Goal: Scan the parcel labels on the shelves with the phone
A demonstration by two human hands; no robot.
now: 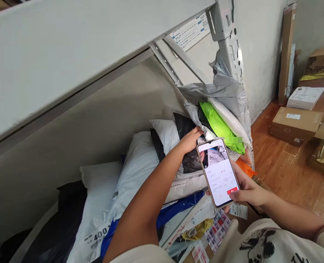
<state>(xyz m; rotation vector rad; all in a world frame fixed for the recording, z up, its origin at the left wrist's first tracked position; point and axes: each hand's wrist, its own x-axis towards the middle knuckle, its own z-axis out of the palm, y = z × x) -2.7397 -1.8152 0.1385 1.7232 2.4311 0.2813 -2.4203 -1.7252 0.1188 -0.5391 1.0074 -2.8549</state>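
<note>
My right hand (246,186) holds a smartphone (219,179) upright, with the thumb over the lower part of its screen by a red button. On the screen are a camera picture of a printed label and lines of text. My left hand (190,140) reaches to the parcels behind the phone, its fingers bent over a black plastic mailer bag (190,166) beside a label. The phone hides part of that bag. A bright green mailer bag (219,126) and a white padded bag (230,118) lie just right of my left hand.
White mailer bags (138,157) lean in a row along the shelf. Above them runs a grey metal shelf beam (96,47), joined to an upright post (231,47). More parcels lie on a lower level. Cardboard boxes (296,124) stand on the wooden floor at right.
</note>
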